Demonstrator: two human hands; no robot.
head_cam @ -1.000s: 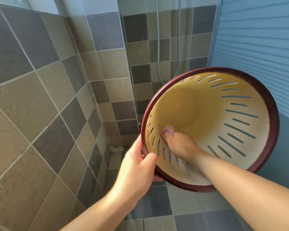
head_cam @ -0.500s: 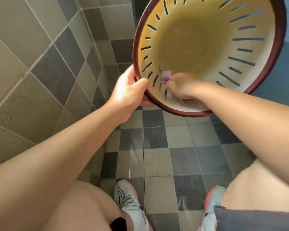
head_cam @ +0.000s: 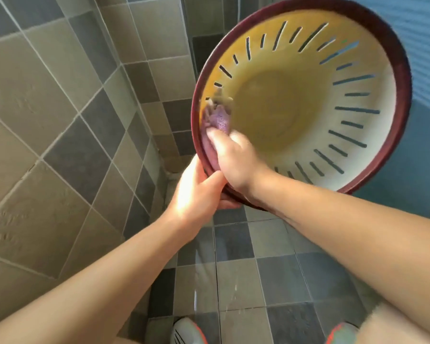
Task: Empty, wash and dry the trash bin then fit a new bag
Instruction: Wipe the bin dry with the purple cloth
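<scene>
A yellow slotted trash bin (head_cam: 358, 135) with a dark red rim is held up in the air, tilted so its mouth faces me. My left hand (head_cam: 196, 192) grips the rim at the bin's lower left edge. Inside the bin, my right hand (head_cam: 236, 157) holds a purple cloth (head_cam: 217, 119) against the left inner wall, just below the rim. The cloth and my right hand are blurred.
A tiled wall (head_cam: 60, 120) runs close on the left and meets a corner behind the bin. A blue panel (head_cam: 427, 58) stands on the right. Below lie the grey tiled floor (head_cam: 246, 281), my knees and two sneakers (head_cam: 186, 331).
The cloth and my right hand have slid up the bin's left inner wall. The bin sits lower and farther right in view. My left hand keeps its grip on the rim.
</scene>
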